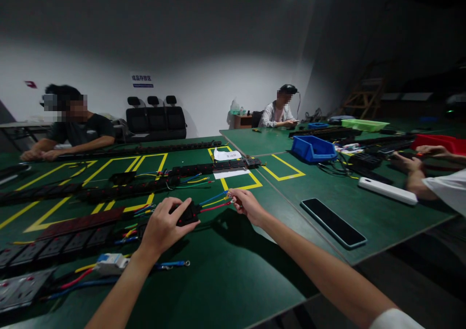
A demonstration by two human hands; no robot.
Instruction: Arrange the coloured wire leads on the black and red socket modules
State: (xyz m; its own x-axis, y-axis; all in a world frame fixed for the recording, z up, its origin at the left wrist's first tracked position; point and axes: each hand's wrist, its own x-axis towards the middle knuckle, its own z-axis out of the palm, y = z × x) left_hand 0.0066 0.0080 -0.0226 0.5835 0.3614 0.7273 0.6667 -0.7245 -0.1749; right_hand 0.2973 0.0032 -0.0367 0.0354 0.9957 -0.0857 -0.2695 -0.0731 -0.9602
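My left hand [169,224] is closed around a small black socket module [189,213], thumb below and fingers on top. From the module's right side run blue, yellow and red wires [215,205]. Their far ends are pinched in my right hand [246,205], between thumb and fingers; the very tips are partly hidden. Left of my left hand lie black socket strips [69,246] and a dark red strip [82,222]. Below that hand are a white breaker [112,263] and a blue wire with a ring terminal [174,264], on the green table [233,280].
A phone [333,222] and a white power bar [388,191] lie to the right. Beyond stand a blue bin [313,149], a red bin [442,143] and a green tray [365,124]. Co-workers sit at left, at the back, and at right, where a co-worker's hands [411,161] handle something.
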